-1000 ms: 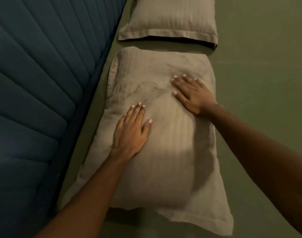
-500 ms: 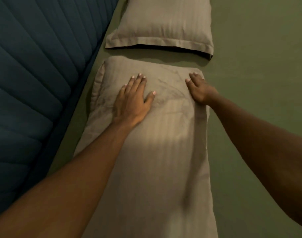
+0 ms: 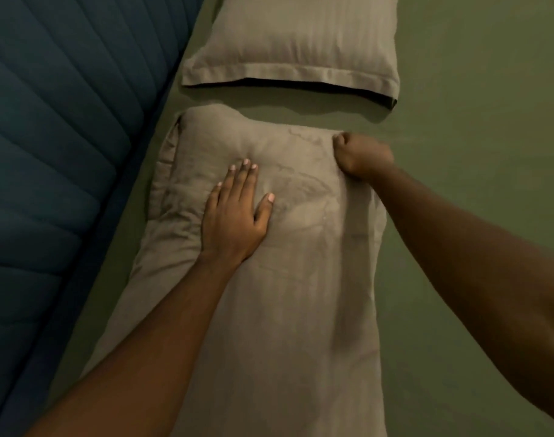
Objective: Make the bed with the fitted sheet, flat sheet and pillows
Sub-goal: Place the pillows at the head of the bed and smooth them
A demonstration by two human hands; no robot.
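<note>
Green sheet covers the bed by the blue headboard, where the near pillow lies just short of the far pillow. My left hand presses flat on it with fingers straight, and my right hand grips its far corner. I am squaring the pillows, I think, and next should tug that corner out and smooth the creases.

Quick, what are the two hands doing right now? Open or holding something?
Left hand: open, fingers straight, pressing flat on the near pillow.
Right hand: closed, fingers curled on the near pillow's far corner.
</note>
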